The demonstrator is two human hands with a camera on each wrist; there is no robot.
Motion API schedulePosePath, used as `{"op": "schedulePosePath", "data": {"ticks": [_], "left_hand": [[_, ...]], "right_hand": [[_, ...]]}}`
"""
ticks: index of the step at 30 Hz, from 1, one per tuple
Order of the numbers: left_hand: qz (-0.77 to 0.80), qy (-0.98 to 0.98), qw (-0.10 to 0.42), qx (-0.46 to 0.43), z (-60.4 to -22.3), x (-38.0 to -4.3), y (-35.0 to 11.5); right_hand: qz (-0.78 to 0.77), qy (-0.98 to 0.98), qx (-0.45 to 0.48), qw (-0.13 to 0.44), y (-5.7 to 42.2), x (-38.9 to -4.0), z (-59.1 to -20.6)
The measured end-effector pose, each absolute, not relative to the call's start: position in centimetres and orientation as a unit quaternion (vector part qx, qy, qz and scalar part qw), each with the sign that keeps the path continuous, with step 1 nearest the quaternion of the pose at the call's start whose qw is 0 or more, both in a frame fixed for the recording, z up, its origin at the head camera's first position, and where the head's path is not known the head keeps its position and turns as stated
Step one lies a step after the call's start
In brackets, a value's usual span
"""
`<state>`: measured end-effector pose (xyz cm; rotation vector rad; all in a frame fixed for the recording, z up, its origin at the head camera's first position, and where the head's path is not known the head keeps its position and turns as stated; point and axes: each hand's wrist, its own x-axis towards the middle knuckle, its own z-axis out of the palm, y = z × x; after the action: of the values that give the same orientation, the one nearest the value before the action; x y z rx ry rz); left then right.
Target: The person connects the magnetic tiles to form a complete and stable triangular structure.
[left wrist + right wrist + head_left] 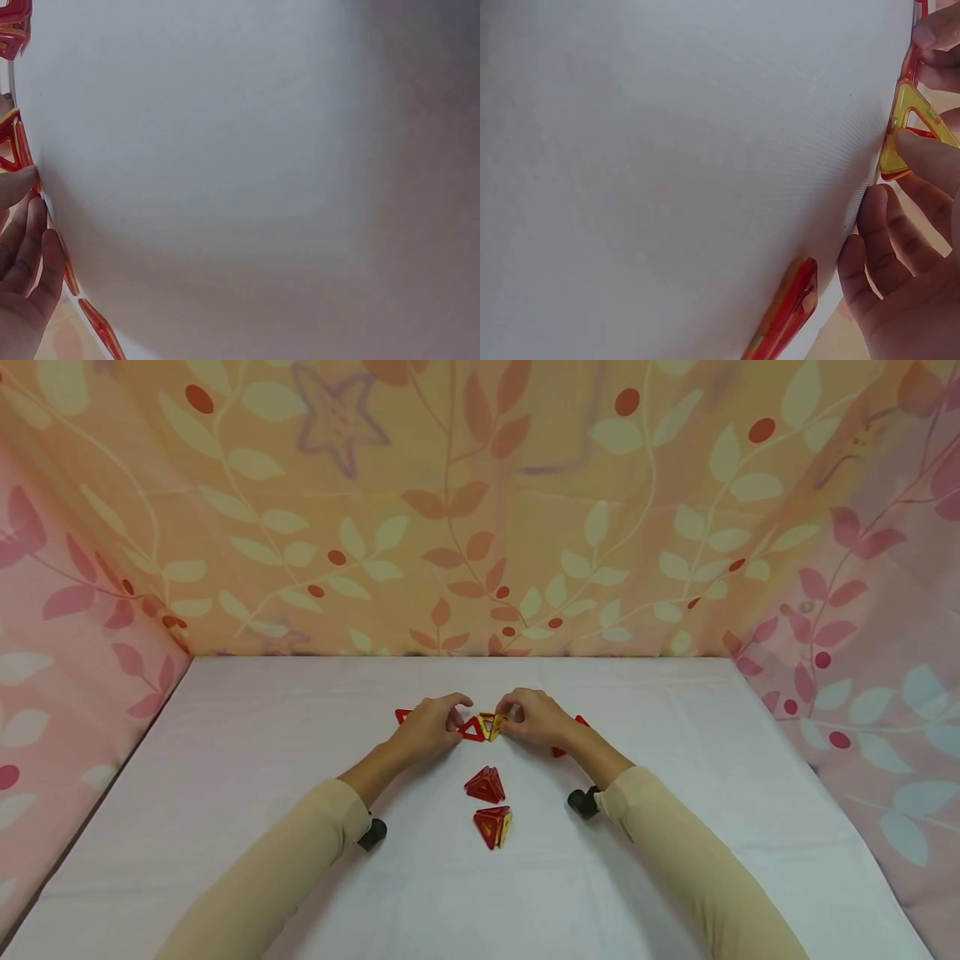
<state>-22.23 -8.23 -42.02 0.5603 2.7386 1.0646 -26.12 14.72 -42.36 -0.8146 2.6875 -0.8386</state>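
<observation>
Red and yellow triangular frame tiles stand joined between the two hands near the table's back. My left hand (431,727) is at the left end of this group, its thumb and fingertips pinching the edge of a red triangle tile (472,729). From the other side, my right hand (534,717) pinches a yellow triangle tile (904,96), thumb on its near face and fingers behind. In the right wrist view, a bit of red shows through the yellow tile's opening. The rear of the group is hidden by fingers.
Two small pyramids of such tiles, a red one (485,785) and a red-and-yellow one (492,827), stand nearer on the white table (225,793). Red tiles lie beyond the left hand (402,716) and beside the right forearm (558,751). Patterned cloth (480,527) hangs behind the table.
</observation>
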Motion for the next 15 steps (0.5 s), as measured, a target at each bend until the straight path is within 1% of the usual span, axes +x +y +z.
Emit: {"op": "schedulePosePath", "data": {"ticks": [15], "left_hand": [[0.365,0.909,0.079,0.184,-41.88,-22.11,-8.18]], "right_hand": [[-0.285,0.912,-0.275,0.108,14.72,-26.06,-42.24]]}}
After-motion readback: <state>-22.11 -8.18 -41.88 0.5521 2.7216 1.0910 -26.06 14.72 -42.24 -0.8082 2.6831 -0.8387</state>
